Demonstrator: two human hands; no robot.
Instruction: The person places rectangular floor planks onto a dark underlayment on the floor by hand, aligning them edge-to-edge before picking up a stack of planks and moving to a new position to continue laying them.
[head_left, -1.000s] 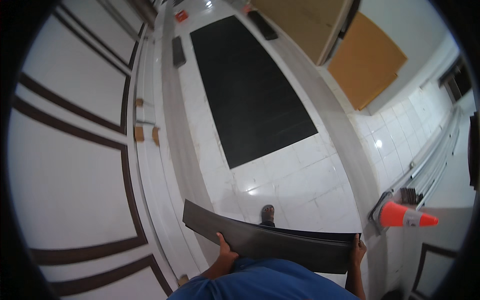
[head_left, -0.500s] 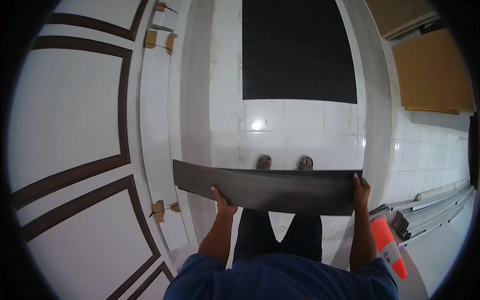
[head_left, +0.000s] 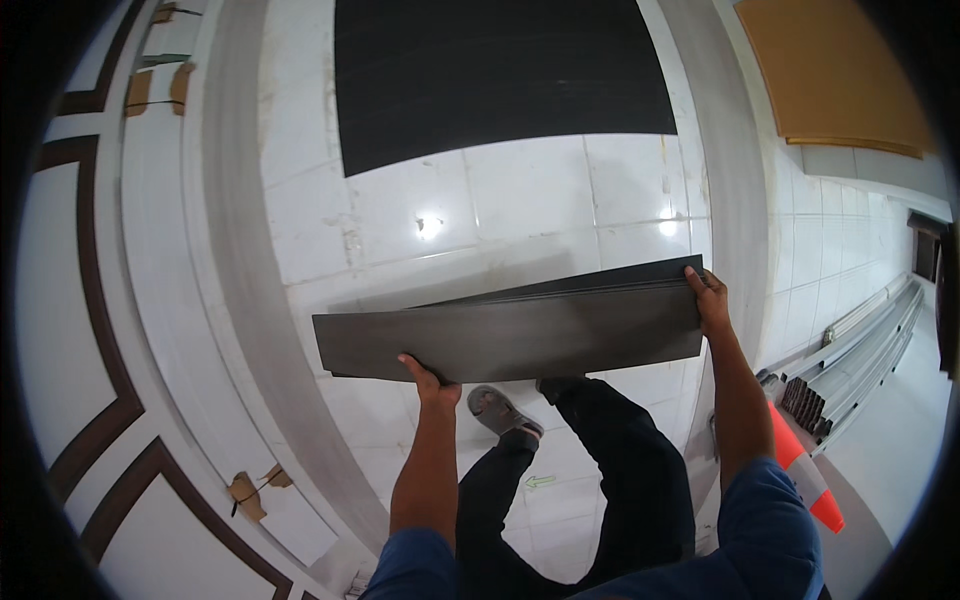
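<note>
A stack of long, thin, dark grey planks (head_left: 520,335) stretches crosswise in front of me, slightly fanned so a darker sheet shows behind the top one. My left hand (head_left: 433,385) grips its lower edge left of centre, thumb on the face and the other fingers hidden behind. My right hand (head_left: 710,300) is closed round the upper right end. Below the stack are my sandalled feet on white tiles (head_left: 520,200). Beyond it, a large black rectangle of flooring (head_left: 500,80) lies flat on the tiles.
Long white lengths with cardboard pads (head_left: 150,200) lie along the panelled left side (head_left: 60,260). On the right are leaning tan boards (head_left: 830,70), bundled metal profiles (head_left: 870,340) and an orange-and-white cone (head_left: 800,460) on its side. Grey strips (head_left: 725,180) run along both edges of the floor.
My view has tipped down and shifted, bringing more of my legs and feet in. The held stack has tilted, its right end now higher, and my feet have moved.
</note>
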